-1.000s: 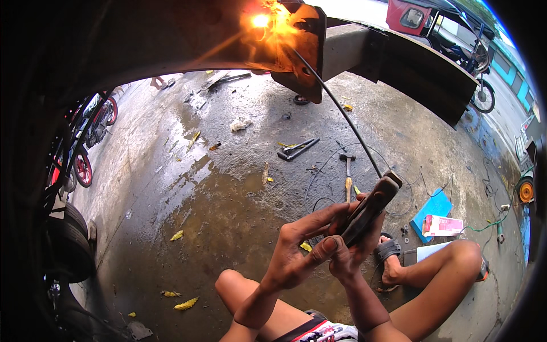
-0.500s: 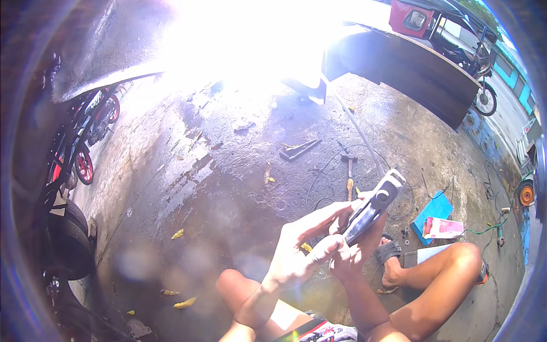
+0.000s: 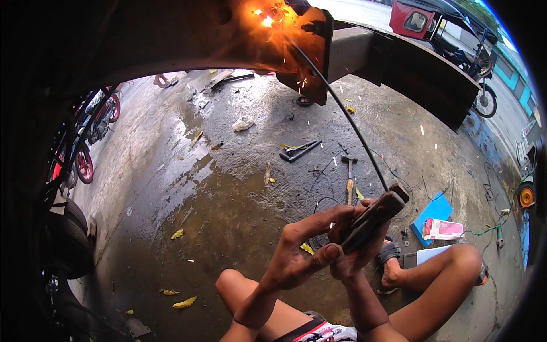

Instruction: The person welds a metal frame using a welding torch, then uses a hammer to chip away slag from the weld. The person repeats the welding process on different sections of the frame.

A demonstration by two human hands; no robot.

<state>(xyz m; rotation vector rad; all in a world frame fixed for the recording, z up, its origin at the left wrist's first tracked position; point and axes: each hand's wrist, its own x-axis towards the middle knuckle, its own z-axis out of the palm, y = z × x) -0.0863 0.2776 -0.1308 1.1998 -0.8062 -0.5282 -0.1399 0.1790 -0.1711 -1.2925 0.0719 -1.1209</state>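
My right hand (image 3: 356, 259) is wrapped round a dark welding electrode holder (image 3: 376, 218), which tilts up to the right. My left hand (image 3: 296, 248) steadies the same holder from the left, its thumb against the lower end and its fingers curled towards the right hand. From the holder's jaws a long, thin welding rod (image 3: 354, 118) runs up and left. Its far tip is by a glowing orange spot on a steel beam (image 3: 188, 48), next to an upright end plate (image 3: 322, 54). Sparks fall around it. Glare and shadow hide the exact contact.
On the wet concrete lie a hammer (image 3: 350, 179), an angled metal piece (image 3: 301, 150), cables and yellow leaves. A blue folder (image 3: 431, 214) and a pink-and-white box (image 3: 443, 229) are at the right. Motorcycles (image 3: 85, 162) stand left, and a tire (image 3: 69, 242) sits below them.
The blinding white arc glare has dropped to an orange glow with flying sparks, and the beam now shows. The holder's tip has dipped slightly; the rod's far end appears further left.
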